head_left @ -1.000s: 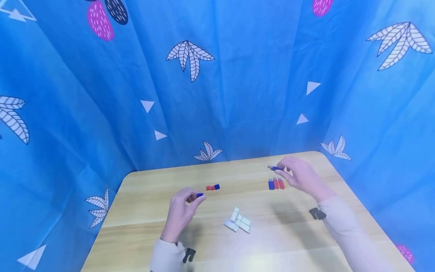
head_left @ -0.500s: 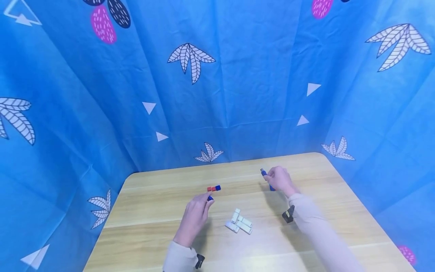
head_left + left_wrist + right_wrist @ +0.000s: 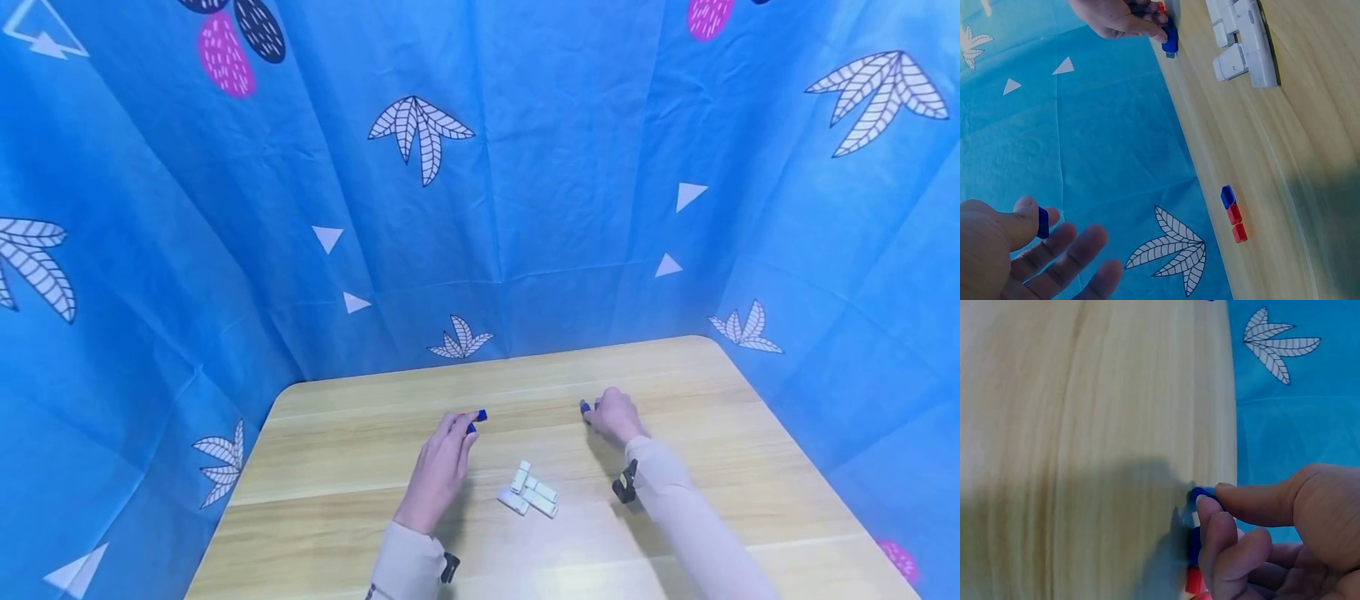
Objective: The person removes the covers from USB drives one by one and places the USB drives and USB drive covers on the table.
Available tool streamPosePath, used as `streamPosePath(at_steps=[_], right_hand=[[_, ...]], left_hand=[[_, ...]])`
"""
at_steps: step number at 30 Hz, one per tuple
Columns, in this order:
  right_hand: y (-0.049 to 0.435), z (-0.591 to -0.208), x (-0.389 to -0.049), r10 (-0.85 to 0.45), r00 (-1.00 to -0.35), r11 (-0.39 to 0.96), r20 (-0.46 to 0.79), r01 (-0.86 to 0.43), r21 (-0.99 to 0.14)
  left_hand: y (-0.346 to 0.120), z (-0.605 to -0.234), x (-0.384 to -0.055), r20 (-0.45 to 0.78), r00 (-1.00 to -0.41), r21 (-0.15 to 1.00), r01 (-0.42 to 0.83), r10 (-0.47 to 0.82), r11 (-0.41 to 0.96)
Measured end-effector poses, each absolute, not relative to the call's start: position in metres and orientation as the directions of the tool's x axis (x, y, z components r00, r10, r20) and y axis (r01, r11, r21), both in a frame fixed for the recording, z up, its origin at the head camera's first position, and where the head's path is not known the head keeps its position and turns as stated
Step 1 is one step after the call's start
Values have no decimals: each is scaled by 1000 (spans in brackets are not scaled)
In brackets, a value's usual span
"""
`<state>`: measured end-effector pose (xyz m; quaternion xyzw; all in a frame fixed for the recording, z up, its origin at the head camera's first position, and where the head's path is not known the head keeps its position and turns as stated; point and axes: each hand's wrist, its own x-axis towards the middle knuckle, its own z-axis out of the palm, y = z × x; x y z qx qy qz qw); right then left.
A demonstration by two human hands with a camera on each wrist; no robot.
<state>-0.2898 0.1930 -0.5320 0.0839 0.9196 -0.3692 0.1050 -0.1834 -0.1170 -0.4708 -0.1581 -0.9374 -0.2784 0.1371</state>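
Note:
My left hand pinches a small blue cap between thumb and forefinger. It is close over a short row of caps: one blue cap and two red caps, end to end on the table. My right hand pinches a blue USB stick, its metal plug bare in the left wrist view. That stick is low at the left side of a row of USB sticks, where a blue stick and a red stick show. My right hand hides most of this row from the head view.
Several white USB sticks lie in a loose cluster nearer the body, between my forearms. The wooden table ends at a blue patterned curtain behind and at both sides.
My left hand has moved right and forward with the blue cap, to the row of caps. My right hand has come left and down with the blue USB stick, beside the other sticks.

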Motion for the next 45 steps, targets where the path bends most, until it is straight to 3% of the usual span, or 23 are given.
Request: streamPosePath(at_steps=[9,16,23,32,39,45], right_hand=[[197,-534,-283,116,-962,769,-248,245,-590],[197,-530,-287,133,-956,733,-261,272,-623],[192,-508,-279,81,-993,731,-85,117,-673],[173,-473,-245,-31,-1000,714,5,-26,-700],[166,-462,-227,-137,-989,724,58,-140,-676],[165,-460,-223,-187,-980,754,66,-187,-630]], left_hand=[[-118,-475,-196,361,-914,483,352,183,802],[-113,-477,-224,293,-943,506,295,160,811],[-102,-494,-267,216,-952,494,298,216,817],[-91,-530,-310,119,-966,471,257,228,844],[-93,-548,-317,1,-987,443,143,159,885],[-93,-554,-319,-7,-986,427,146,165,892]])
